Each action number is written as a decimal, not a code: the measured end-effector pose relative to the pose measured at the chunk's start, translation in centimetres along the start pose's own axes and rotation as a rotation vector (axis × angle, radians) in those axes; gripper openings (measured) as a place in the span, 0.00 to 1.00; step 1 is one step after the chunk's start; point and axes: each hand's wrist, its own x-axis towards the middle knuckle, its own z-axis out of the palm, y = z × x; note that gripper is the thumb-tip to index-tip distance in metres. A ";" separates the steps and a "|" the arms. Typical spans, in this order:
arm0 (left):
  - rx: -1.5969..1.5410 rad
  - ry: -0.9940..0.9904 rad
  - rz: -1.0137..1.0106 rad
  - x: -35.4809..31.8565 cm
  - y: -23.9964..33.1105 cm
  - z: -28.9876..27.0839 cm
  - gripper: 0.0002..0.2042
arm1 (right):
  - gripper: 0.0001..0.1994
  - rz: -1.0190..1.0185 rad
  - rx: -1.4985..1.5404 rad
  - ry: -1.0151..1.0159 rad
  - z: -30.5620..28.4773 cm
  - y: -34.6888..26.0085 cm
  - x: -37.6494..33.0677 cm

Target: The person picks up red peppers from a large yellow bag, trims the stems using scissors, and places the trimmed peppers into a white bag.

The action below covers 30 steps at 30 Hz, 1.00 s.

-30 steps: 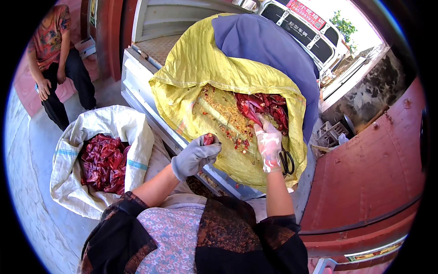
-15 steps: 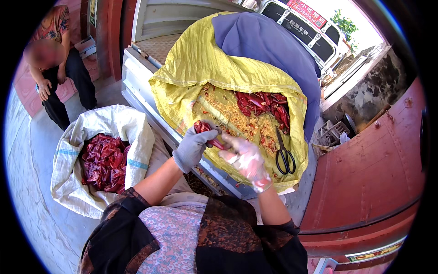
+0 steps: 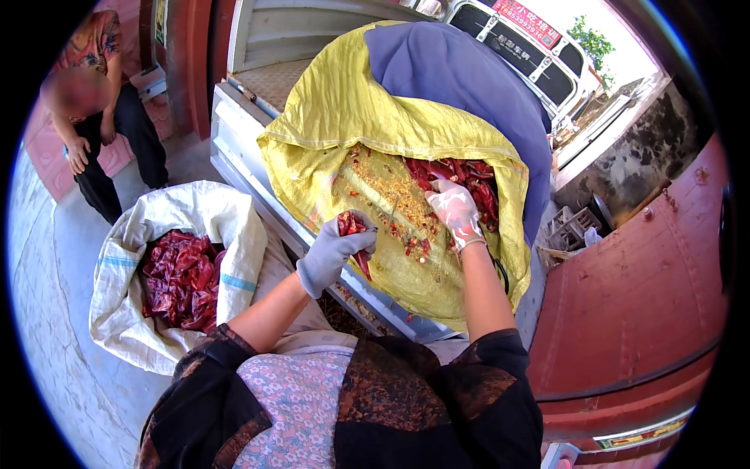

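Observation:
Dried red chili peppers (image 3: 351, 225) are bunched in my left hand (image 3: 328, 252), which wears a grey glove and is closed around them. One pepper's red tip hangs below the fingers. My right hand (image 3: 455, 209), in a white and pink glove, touches the near left edge of a pile of dried red chilies (image 3: 483, 190). Its fingers stretch forward, with no held pepper visible. That pile lies inside the open yellow woven sack (image 3: 328, 109), among scattered pale seeds (image 3: 391, 184) and red scraps. Black-handled scissors (image 3: 502, 275) are mostly hidden behind my right forearm.
A white woven sack (image 3: 117, 305) of red chilies stands on the floor at left. The yellow sack lies on a truck bed (image 3: 269, 82), partly under purple-blue cloth (image 3: 461, 66). A person (image 3: 129, 117) sits at far left. A red metal door (image 3: 617, 289) is at right.
My right hand has moved from beside my left hand, away and to the right, onto the chili pile. My forearm now covers most of the scissors. My left hand keeps its chilies.

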 end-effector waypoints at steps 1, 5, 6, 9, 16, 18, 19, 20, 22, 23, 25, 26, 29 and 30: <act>0.037 -0.011 0.004 0.1 -0.1 0.1 0.03 | 0.17 0.014 0.075 0.035 -0.9 -0.2 -0.7; 0.357 0.025 0.240 0.5 -0.4 1.0 0.10 | 0.15 -0.112 0.273 -0.131 -2.9 -0.8 -3.8; 0.451 0.016 0.356 0.6 -0.2 1.2 0.12 | 0.14 -0.179 0.277 -0.170 -3.8 -1.6 -4.8; 0.797 -0.102 0.683 0.5 1.4 2.0 0.18 | 0.12 -0.074 0.611 -0.419 -6.3 -5.2 -8.0; 0.898 -0.206 0.562 0.1 1.0 2.6 0.24 | 0.15 0.301 1.070 -0.499 -6.5 -8.0 -10.8; 0.683 -0.142 0.420 0.6 0.6 2.4 0.22 | 0.17 0.328 1.123 -0.514 -6.2 -7.6 -10.7; 0.486 -0.131 0.303 0.9 0.4 2.4 0.19 | 0.17 0.341 1.148 -0.526 -6.1 -7.6 -10.6; 0.388 -0.128 0.213 0.8 0.4 2.1 0.18 | 0.16 0.297 1.067 -0.481 -6.4 -7.9 -11.1; 0.151 -0.125 0.076 0.7 0.5 1.9 0.16 | 0.14 0.167 1.143 -0.191 -4.9 -7.5 -11.7; 0.011 -0.120 0.022 0.6 0.2 1.8 0.16 | 0.13 0.101 1.174 -0.044 -4.0 -7.4 -11.8; -0.088 -0.135 -0.046 0.4 -0.2 1.4 0.14 | 0.11 -0.036 1.145 0.081 -2.7 -7.2 -11.8; -0.049 -0.159 -0.060 0.4 -0.4 1.2 0.12 | 0.12 -0.158 1.043 0.108 -2.2 -7.0 -11.9; -0.011 -0.222 -0.097 0.4 0.0 1.4 0.08 | 0.15 -0.354 0.768 0.170 -3.2 -8.3 -11.7; -0.010 -0.241 -0.110 0.3 0.4 1.6 0.06 | 0.15 -0.441 0.676 0.226 -3.3 -8.4 -11.2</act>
